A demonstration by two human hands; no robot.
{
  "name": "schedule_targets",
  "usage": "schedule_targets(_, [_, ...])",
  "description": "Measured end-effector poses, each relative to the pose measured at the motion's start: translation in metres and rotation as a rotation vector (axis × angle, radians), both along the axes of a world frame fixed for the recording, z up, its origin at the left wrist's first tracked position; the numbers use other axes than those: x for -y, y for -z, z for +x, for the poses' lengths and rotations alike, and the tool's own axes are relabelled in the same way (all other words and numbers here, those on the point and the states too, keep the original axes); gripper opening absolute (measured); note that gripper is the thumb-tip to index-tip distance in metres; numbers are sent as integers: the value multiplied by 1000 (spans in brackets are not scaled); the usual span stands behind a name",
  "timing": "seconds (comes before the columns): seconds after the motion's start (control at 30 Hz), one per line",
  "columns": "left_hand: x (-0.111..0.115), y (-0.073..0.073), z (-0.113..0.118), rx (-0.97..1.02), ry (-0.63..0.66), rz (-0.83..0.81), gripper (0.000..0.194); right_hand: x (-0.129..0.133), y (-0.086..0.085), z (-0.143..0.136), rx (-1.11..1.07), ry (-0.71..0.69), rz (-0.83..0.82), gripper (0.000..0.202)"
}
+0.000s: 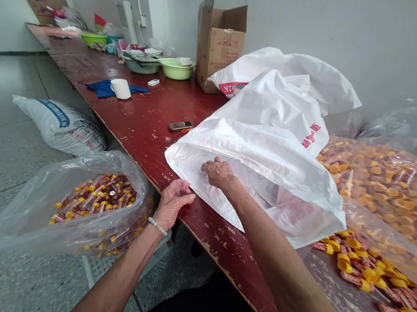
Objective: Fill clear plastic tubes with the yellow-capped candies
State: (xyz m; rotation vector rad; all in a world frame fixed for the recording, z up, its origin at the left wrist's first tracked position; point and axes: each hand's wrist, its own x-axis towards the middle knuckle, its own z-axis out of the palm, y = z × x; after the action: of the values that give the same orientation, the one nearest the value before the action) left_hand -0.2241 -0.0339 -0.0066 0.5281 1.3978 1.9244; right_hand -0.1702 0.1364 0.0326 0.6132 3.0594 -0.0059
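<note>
My right hand [218, 172] reaches into the mouth of a white woven sack [270, 145] that lies on the table. Its fingers are curled together over the sack's inner face, and whatever they pinch is too small to make out. Faint small round shapes show on that inner face. At the table's front edge, just outside the sack, my left hand [175, 201] has thumb and fingers drawn together. Anything between those fingertips is hidden. A beaded bracelet [157, 226] circles the left wrist.
Red-and-yellow capped tubes [370, 265] lie on plastic at the right, beside a clear bag of yellow caps [395, 187]. An open plastic bag of tubes [98, 196] stands low at left. A phone [180, 126], white mug [120, 88], basins and carton [224, 47] occupy the red table [151, 114].
</note>
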Motion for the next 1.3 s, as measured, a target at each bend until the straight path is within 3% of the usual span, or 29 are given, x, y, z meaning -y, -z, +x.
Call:
schedule_targets(0.23, [-5, 1, 5, 1, -36, -26, 39, 6, -4, 14, -94, 99, -31, 29])
schedule_targets(0.33, [-6, 3, 7, 13, -49, 14, 41, 31, -5, 22, -204, 160, -11, 31])
schedule_targets(0.47, [-6, 7, 6, -14, -53, 133, 42, 78, 4, 32, -423, 115, -225, 33])
schedule_targets(0.57, [-3, 7, 3, 5, -24, 110, 44, 95, 8, 38, -474, 66, -296, 32])
schedule_targets(0.67, [-2, 3, 1, 48, -7, 66, 47, 84, 3, 42, -371, 68, -201, 32])
schedule_targets(0.77, [-3, -1, 2, 93, -11, 52, 49, 54, 0, 43, -310, 134, -117, 40])
schedule_targets(0.9, [-2, -1, 1, 104, 7, 68, 49, 19, 10, 45, -260, 134, -104, 36])
schedule_targets(1.1, [-1, 0, 0, 117, 13, 81, 48, 19, 15, 51, -358, 174, -136, 35])
schedule_targets(1.17, [-1, 0, 1, 121, 6, 83, 47, 30, 12, 55, -457, 169, -263, 36])
schedule_targets(1.3, [-2, 2, 4, 104, -6, 105, 46, 59, 13, 63, -736, 123, -720, 31])
